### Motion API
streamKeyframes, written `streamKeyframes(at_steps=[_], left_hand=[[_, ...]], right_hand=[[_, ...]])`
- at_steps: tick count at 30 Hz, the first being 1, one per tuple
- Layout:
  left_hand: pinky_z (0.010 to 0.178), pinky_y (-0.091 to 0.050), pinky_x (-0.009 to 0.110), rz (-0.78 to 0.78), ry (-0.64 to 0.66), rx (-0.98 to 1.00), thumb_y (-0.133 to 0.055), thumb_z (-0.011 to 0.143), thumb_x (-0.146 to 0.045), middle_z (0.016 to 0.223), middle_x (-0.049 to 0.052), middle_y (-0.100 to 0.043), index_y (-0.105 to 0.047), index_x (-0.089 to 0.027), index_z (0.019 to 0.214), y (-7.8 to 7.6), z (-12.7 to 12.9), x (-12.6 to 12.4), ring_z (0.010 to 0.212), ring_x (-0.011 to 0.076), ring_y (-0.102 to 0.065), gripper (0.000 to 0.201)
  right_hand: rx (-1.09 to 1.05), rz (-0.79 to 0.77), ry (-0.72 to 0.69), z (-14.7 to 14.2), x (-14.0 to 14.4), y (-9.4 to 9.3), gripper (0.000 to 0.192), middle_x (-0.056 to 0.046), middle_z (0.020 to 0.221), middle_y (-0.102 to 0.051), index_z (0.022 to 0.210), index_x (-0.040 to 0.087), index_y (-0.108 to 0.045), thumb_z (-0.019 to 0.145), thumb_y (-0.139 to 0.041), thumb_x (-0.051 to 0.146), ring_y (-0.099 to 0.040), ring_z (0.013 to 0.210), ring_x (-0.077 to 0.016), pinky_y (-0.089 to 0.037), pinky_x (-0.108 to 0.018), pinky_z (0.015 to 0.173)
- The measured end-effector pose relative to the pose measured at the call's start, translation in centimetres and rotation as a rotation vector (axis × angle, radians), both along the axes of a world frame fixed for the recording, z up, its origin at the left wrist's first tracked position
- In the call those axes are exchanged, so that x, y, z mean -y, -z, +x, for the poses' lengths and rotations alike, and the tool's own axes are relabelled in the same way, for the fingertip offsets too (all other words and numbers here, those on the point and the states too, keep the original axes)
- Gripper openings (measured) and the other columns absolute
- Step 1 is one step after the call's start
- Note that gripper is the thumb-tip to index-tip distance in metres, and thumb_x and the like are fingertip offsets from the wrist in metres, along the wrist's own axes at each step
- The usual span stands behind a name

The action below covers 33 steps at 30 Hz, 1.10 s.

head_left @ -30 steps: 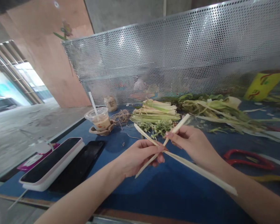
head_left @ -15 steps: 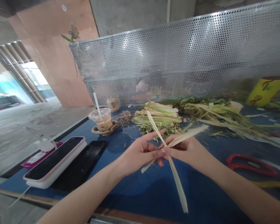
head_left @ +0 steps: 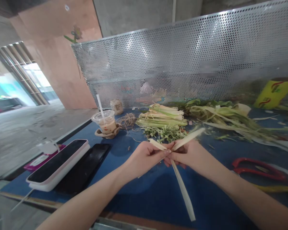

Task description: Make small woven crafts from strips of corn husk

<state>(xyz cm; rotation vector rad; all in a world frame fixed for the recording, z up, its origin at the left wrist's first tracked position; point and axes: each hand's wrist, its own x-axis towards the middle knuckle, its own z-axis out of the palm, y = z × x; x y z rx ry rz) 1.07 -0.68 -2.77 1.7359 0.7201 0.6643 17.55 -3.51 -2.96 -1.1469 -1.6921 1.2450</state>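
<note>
Two crossed pale leaf strips point(head_left: 182, 188) are pinched where the left hand point(head_left: 146, 156) and right hand point(head_left: 189, 155) meet, so a loosened pinch could let the crossing slip, the long strip dropping toward the blue table point(head_left: 139, 198) below.

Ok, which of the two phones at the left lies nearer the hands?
The bare black phone, lying flat on the blue table. The phone in the white case sits beside it, farther from the left hand, toward the table's left edge.
</note>
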Motion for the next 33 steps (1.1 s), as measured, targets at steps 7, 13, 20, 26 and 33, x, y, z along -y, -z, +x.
streamKeyframes(at_steps=[7, 13, 20, 26, 33], left_hand=[[0.05, -0.042, 0.018, -0.071, -0.101, -0.001, -0.051, 0.08, -0.039, 0.069, 0.006, -0.068, -0.067, -0.011, 0.069, -0.7, 0.1, -0.1, 0.053, 0.0097, -0.057, 0.034], [0.044, -0.043, 0.017, -0.473, -0.017, 0.263, -0.062, 0.072, -0.037, 0.06, 0.005, -0.066, -0.061, -0.011, 0.072, -0.8, 0.0, -0.1, 0.053, 0.012, -0.061, 0.026], [0.026, -0.03, 0.011, -0.495, 0.03, 0.376, -0.065, 0.072, -0.024, 0.059, 0.001, -0.065, -0.06, -0.01, 0.071, -0.9, -0.3, -0.3, 0.034, 0.0067, -0.055, 0.015], [0.03, -0.037, 0.012, -0.52, -0.084, 0.358, -0.064, 0.072, -0.021, 0.063, 0.003, -0.068, -0.061, -0.011, 0.077, -0.9, 0.1, -0.1, 0.045, 0.0118, -0.063, 0.011], [0.052, -0.053, 0.02, -0.564, -0.138, 0.466, -0.055, 0.08, -0.018, 0.082, 0.012, -0.07, -0.064, -0.008, 0.084, -1.1, -0.4, -0.5, 0.077, 0.0203, -0.067, 0.014]], right_hand=[[0.016, 0.013, 0.135, 0.4, -0.4, 0.4, 0.026, 0.003, 0.058, -0.056, 0.088, 0.017, -0.053, 0.073, -0.06, 0.037, -0.049, 0.044, -0.0093, -0.035, -0.02, 0.039], [0.049, 0.173, 0.083, 1.4, -0.1, -0.8, 0.026, 0.004, 0.057, -0.044, 0.088, 0.018, -0.056, 0.085, -0.042, 0.04, -0.041, 0.05, -0.0073, -0.033, -0.02, 0.047], [0.089, 0.113, -0.114, 0.7, 0.5, -0.8, 0.026, 0.002, 0.064, -0.048, 0.077, 0.017, -0.056, 0.081, -0.049, 0.041, -0.042, 0.058, -0.0087, -0.034, -0.02, 0.053], [0.208, 0.215, -0.024, 0.7, -0.2, 0.6, 0.023, 0.001, 0.066, -0.051, 0.09, 0.018, -0.054, 0.081, -0.047, 0.039, -0.047, 0.057, -0.01, -0.036, -0.021, 0.051], [0.533, 0.925, 0.27, 2.1, 0.9, -0.4, 0.049, -0.008, 0.098, -0.053, 0.121, 0.021, -0.037, 0.075, -0.052, 0.019, -0.055, 0.086, -0.0199, -0.045, -0.033, 0.073]])
